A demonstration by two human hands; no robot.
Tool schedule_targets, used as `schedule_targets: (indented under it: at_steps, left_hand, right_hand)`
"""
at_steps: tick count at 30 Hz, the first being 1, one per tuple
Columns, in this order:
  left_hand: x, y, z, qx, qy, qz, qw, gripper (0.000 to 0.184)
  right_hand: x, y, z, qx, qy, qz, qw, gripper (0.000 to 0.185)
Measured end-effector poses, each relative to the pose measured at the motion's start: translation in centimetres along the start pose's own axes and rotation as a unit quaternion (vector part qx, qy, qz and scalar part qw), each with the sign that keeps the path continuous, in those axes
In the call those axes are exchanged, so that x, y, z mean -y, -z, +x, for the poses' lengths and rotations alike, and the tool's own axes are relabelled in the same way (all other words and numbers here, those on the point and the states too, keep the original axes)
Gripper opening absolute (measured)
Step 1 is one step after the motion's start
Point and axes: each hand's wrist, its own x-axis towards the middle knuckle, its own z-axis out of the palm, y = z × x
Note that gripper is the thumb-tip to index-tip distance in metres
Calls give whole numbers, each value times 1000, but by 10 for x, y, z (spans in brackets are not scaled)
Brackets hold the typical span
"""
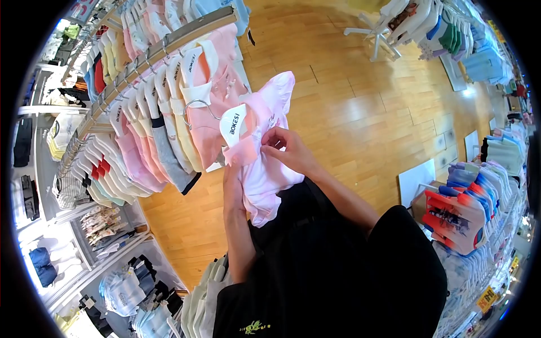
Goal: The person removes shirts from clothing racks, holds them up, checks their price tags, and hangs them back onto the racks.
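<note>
A small light-pink child's top [262,169] on a white hanger [233,127] marked BOKESI is held up in front of my body. The hanger's metal hook [197,103] points left toward the rack. My right hand [286,147] is closed, its thumb and fingertips pinching the fabric near the neckline. My left hand [232,173] is at the underside of the top, by the collar; its fingers are hidden by the cloth. Just beyond hangs a salmon-pink garment [205,132] with a white collar.
To the left, a metal rail [155,48] carries several hanging children's clothes. Shelves with folded garments [121,290] stand at the lower left. Wooden floor [344,107] lies ahead. A white stand [378,40] is at the top right, and red-and-blue shirts [453,217] hang at right.
</note>
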Motion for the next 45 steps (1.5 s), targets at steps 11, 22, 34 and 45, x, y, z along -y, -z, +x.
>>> schedule_targets:
  at_steps: [11, 22, 34, 45]
  left_hand:
    - [1, 4, 4, 37, 31, 20, 999, 48]
    - [0, -5, -5, -4, 82, 39, 996, 41]
    - [7, 1, -3, -3, 83, 24, 996, 39]
    - [10, 7, -3, 0, 96, 33, 995, 42]
  right_hand:
    - [42, 36, -5, 23, 73, -65, 995, 13]
    - [47, 55, 4, 210, 12, -122, 970, 5]
    - [33, 54, -2, 220, 9, -46, 974, 7]
    - [37, 49, -5, 216, 19, -34, 976, 8]
